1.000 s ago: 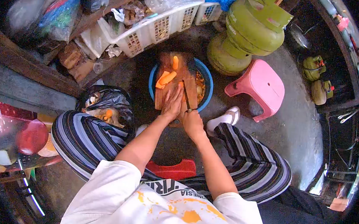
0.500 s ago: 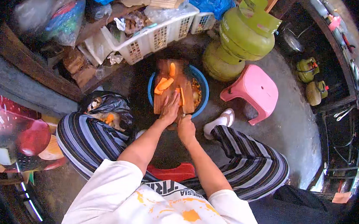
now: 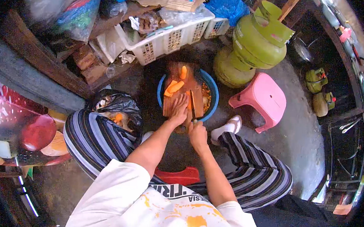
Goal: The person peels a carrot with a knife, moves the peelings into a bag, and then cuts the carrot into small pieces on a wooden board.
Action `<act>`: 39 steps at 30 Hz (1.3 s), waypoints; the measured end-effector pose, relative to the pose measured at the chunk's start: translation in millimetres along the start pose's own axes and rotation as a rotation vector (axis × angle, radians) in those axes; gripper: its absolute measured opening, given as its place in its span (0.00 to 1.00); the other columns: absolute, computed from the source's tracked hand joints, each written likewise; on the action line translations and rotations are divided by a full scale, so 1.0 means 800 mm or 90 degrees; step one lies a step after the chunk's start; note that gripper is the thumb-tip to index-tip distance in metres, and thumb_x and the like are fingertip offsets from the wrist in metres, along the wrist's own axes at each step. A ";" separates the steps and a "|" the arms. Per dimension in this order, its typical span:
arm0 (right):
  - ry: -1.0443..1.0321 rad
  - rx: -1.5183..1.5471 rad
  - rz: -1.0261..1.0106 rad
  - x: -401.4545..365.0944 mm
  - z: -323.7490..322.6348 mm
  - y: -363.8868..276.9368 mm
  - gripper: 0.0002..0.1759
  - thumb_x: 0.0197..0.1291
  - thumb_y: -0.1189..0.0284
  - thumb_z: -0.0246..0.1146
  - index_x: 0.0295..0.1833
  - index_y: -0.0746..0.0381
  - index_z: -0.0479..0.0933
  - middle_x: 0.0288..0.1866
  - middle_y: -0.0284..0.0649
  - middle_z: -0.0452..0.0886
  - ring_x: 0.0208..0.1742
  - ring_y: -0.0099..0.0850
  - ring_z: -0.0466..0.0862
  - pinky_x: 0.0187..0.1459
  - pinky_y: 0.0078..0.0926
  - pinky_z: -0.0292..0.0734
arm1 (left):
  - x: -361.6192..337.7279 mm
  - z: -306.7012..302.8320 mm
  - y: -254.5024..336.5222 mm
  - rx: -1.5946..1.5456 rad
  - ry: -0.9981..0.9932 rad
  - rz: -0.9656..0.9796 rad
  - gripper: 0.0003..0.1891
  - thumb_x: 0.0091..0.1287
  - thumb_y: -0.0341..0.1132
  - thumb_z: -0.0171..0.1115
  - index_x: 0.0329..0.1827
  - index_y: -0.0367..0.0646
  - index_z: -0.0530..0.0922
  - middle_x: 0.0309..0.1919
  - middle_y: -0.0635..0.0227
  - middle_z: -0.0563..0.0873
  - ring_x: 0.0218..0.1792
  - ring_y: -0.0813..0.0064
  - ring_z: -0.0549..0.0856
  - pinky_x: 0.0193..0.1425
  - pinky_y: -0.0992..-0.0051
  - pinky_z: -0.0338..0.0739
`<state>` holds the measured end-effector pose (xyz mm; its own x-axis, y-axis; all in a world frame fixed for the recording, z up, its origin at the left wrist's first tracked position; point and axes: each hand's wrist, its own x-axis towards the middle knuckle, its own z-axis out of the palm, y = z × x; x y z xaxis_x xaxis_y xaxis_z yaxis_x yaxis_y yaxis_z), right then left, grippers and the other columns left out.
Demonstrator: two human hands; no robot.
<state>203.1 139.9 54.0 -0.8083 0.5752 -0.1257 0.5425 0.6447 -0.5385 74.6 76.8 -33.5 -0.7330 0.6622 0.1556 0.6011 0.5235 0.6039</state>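
A wooden cutting board [image 3: 174,73] lies across a blue basin [image 3: 215,100], which holds small orange pieces [image 3: 206,92]. On the board are an orange carrot-like piece [image 3: 183,72] at the far end and larger orange pieces [image 3: 175,87] at the left. My left hand [image 3: 179,108] lies on the board with its fingers stretched forward, beside a thin orange piece partly hidden by the knife. My right hand [image 3: 198,135] is wrapped round the handle of a knife [image 3: 192,106], whose dark blade points away from me over the board.
White plastic crates [image 3: 161,46] stand beyond the basin. Green gas cylinders [image 3: 259,41] and a pink stool [image 3: 264,94] are at the right. A black plastic bag [image 3: 125,103] with scraps sits by my left knee. A red stool [image 3: 179,175] shows beneath me.
The whole view has shifted, with the scene lying slightly further right. The knife blade now shows clearly beside my left fingers.
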 end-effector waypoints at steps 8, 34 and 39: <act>0.013 -0.011 -0.034 -0.006 -0.010 -0.007 0.20 0.61 0.61 0.54 0.36 0.72 0.66 0.25 0.62 0.77 0.30 0.58 0.79 0.32 0.48 0.76 | 0.001 -0.001 0.002 -0.032 0.027 0.001 0.34 0.59 0.27 0.49 0.70 0.39 0.50 0.70 0.58 0.53 0.72 0.62 0.48 0.73 0.62 0.38; -0.109 -0.025 -0.003 0.020 0.000 -0.017 0.16 0.60 0.67 0.52 0.40 0.72 0.69 0.33 0.63 0.78 0.40 0.57 0.79 0.41 0.47 0.76 | 0.005 0.021 -0.024 -0.047 0.047 0.012 0.31 0.57 0.23 0.49 0.67 0.38 0.58 0.67 0.58 0.61 0.70 0.59 0.53 0.72 0.61 0.44; -0.071 0.016 0.079 0.011 0.026 -0.013 0.15 0.60 0.69 0.50 0.44 0.71 0.62 0.33 0.63 0.78 0.38 0.58 0.80 0.40 0.49 0.76 | 0.001 0.006 -0.003 -0.099 0.060 -0.048 0.32 0.57 0.22 0.49 0.68 0.37 0.56 0.68 0.58 0.60 0.70 0.59 0.53 0.72 0.61 0.43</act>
<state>185.5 128.3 41.1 -0.7561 0.5898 -0.2836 0.6355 0.5585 -0.5331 73.8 78.5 -38.7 -0.8053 0.5669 0.1735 0.4922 0.4763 0.7286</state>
